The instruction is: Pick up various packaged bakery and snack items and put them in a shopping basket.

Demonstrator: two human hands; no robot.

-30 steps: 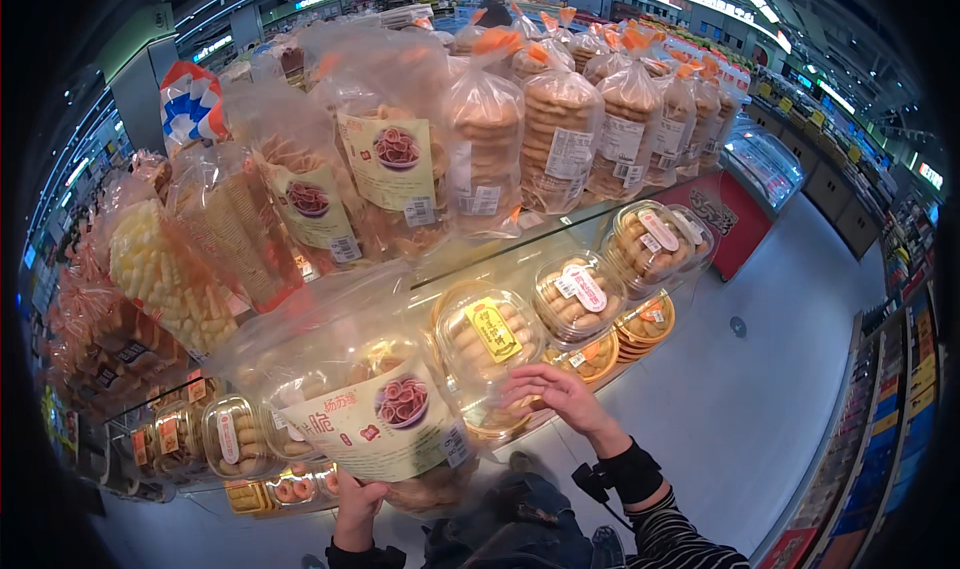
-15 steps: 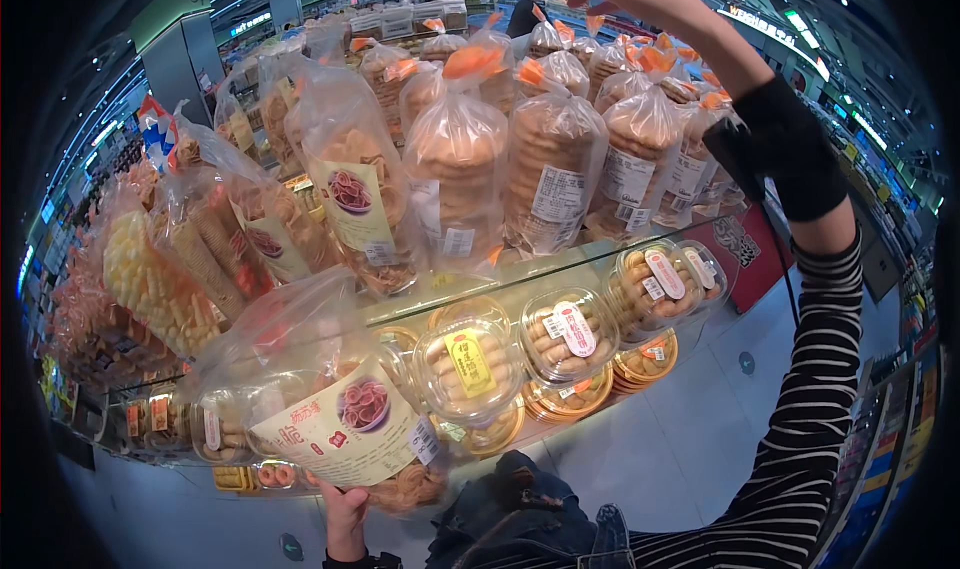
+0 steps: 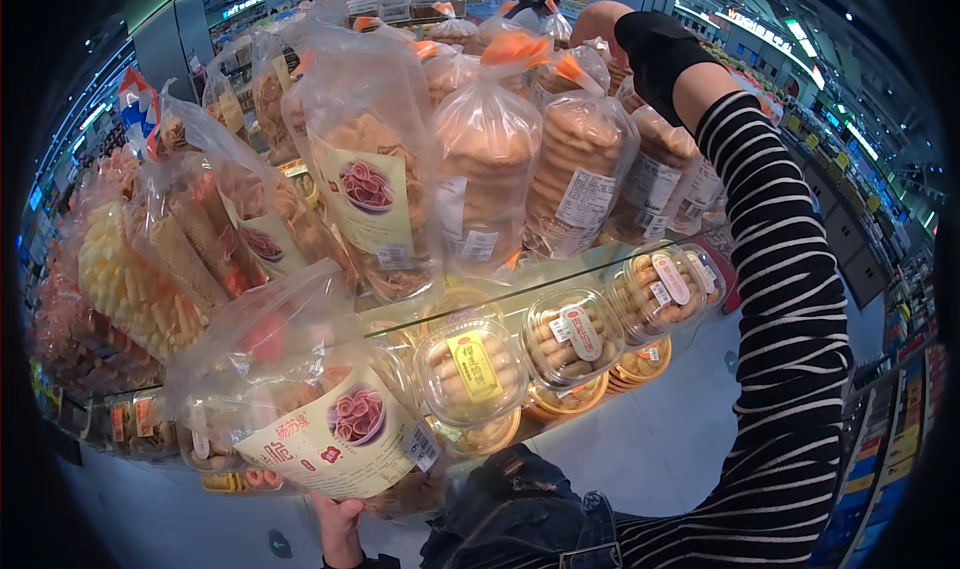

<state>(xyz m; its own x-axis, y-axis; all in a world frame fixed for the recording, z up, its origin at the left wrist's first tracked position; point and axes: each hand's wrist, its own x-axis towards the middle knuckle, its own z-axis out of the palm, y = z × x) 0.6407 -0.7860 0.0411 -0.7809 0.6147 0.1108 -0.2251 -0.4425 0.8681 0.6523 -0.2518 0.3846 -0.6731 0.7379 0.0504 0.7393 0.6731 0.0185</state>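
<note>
Bright shop signs [image 3: 755, 31] shine far behind a big table [image 3: 500, 282] full of snacks. Tall clear bags of round biscuits [image 3: 487, 184], tied with orange tape [image 3: 515, 47], stand close together. Clear tubs of finger-shaped cookies [image 3: 470, 371] sit lower down.

Low in front, the left hand [image 3: 338, 519] has its grip closed on the bottom edge of a clear snack bag [image 3: 300, 389] with a cream label. That bag tilts, left of the yellow-labelled cookie tub. The right hand [image 3: 598, 21] is stretched far over, near the back bags. Its fingers are hidden, so I cannot tell if its grip has anything.

One bag is already held; the far reach looks unfinished. Lots of bags still stand there.
</note>
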